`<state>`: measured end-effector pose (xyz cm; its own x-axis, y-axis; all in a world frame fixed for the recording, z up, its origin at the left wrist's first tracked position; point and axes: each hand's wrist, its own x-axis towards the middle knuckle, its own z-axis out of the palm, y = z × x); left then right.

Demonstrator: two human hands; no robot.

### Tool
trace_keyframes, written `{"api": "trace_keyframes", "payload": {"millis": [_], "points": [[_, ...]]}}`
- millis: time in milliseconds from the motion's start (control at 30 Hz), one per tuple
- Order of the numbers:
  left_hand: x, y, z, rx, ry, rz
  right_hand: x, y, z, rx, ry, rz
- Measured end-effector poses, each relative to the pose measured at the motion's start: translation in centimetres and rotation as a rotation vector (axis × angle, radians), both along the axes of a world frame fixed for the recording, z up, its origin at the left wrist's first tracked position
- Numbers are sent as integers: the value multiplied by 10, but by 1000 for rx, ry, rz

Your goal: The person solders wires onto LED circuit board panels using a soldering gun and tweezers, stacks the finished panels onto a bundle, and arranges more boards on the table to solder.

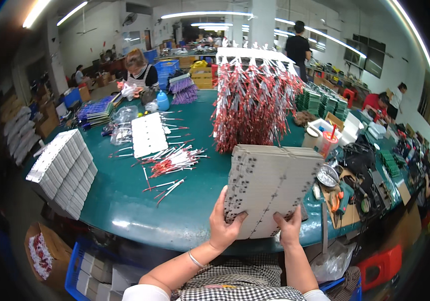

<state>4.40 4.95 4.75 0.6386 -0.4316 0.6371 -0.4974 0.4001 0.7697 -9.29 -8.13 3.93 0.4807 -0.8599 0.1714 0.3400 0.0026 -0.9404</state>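
Note:
Both my hands grip a thick stack of pale grey panels (275, 188), held upright and slightly tilted over the table's front edge. Small dark holes or marks run in rows down its face. My left hand (225, 220) wraps the stack's lower left side, thumb on the face. On the lower right side, my right hand (289, 228) clasps it the same way. Just beyond the stack stands a large pile of white boards with red and silvery wire bundles (255, 108) hanging from it. Left of that, loose red-and-white wire leads (177, 161) lie beside a flat white perforated board (148, 134).
The green table (124, 203) curves around me. A tall stack of white panels (64, 173) stands at its left edge. Tools including a green-handled one (345, 198), a steel ruler (324, 228) and a red-topped cup (329, 143) lie right. A co-worker (137, 72) sits across the table.

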Motion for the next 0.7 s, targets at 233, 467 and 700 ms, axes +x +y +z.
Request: {"api": "trace_keyframes", "payload": {"millis": [233, 467, 700], "points": [[42, -13, -17, -72, -278, -72, 8, -27, -2, -223, -154, 135], [40, -6, -44, 70, -157, -132, 16, -23, -17, -179, -85, 101], [37, -2, -22, 128, -107, -197, 4, -32, -18, -98, 9, 144]]}}
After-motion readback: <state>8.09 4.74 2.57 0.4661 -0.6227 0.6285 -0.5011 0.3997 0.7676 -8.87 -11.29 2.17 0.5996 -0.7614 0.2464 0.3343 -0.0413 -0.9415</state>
